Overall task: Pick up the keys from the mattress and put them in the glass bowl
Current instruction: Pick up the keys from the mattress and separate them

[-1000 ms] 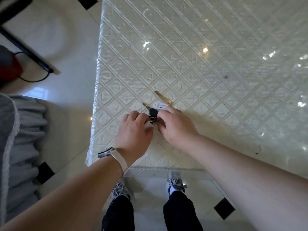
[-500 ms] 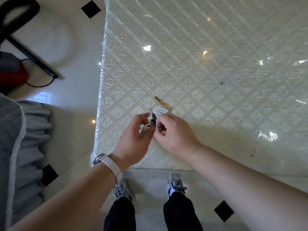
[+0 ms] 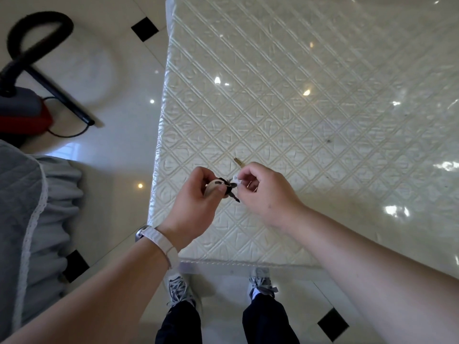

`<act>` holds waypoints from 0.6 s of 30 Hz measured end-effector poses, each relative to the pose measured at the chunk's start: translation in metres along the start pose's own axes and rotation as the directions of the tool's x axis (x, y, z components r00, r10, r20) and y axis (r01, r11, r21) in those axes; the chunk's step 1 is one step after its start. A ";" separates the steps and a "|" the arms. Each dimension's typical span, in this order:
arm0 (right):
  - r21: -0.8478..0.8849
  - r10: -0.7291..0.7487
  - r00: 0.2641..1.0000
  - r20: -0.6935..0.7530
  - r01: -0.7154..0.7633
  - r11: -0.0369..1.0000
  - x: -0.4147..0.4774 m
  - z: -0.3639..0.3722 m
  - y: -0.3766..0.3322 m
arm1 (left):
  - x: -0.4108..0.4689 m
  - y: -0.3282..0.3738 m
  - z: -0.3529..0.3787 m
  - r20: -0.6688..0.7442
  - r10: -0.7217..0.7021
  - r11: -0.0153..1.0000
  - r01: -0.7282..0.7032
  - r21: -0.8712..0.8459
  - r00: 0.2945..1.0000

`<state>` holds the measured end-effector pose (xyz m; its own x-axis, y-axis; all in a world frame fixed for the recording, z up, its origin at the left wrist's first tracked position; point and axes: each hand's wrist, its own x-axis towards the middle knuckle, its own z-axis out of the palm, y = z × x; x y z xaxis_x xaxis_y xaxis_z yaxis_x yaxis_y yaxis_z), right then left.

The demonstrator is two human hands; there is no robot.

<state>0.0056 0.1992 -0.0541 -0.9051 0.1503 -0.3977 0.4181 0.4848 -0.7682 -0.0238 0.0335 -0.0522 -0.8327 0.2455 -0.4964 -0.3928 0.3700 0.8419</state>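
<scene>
- The keys [image 3: 229,188] hang just above the mattress [image 3: 285,108], pinched between both hands: the left hand [image 3: 196,202] clamped on the bunch from 9 o'clock, the right hand [image 3: 263,192] closed on the white tag from 3 o'clock.
- I'd gather every loose key into 1 hand before carrying; a brass tip pokes out at 12 o'clock.
- No glass bowl is in view.
- The tag's writing is too small to read.

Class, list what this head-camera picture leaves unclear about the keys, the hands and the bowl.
1. Keys: the count is hidden; the fingers of both hands cover most of the bunch.
2. Brass key: only its tip shows past the right hand.
3. Left hand: its palm faces away, so the grip is unclear.
4. Glass bowl: nowhere in the head view.
</scene>
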 end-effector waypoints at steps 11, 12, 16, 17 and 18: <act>-0.413 0.034 0.999 0.020 -0.023 0.910 0.038 0.008 0.035 | 0.018 -0.021 -0.016 0.022 -0.058 0.998 0.058 -0.015 0.998; -0.449 0.034 0.999 0.040 -0.012 0.893 0.040 0.010 0.036 | 0.020 -0.023 -0.017 0.027 -0.065 0.998 0.065 0.005 0.998; -0.521 0.014 0.998 0.056 0.018 0.854 0.044 0.016 0.037 | 0.027 -0.029 -0.023 0.016 -0.092 0.991 0.090 0.101 0.996; -0.513 0.007 0.999 0.050 0.019 0.858 0.044 0.017 0.037 | 0.029 -0.030 -0.023 0.008 -0.101 0.989 0.100 0.105 0.995; -0.505 0.001 0.999 0.046 0.022 0.863 0.045 0.017 0.036 | 0.030 -0.030 -0.023 -0.002 -0.109 0.987 0.109 0.116 0.994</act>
<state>-0.0187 0.2092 -0.1080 -0.9001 0.1109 -0.4213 0.3014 0.8568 -0.4185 -0.0461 0.0091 -0.0877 -0.7853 0.2022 -0.5852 -0.4332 0.4959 0.7527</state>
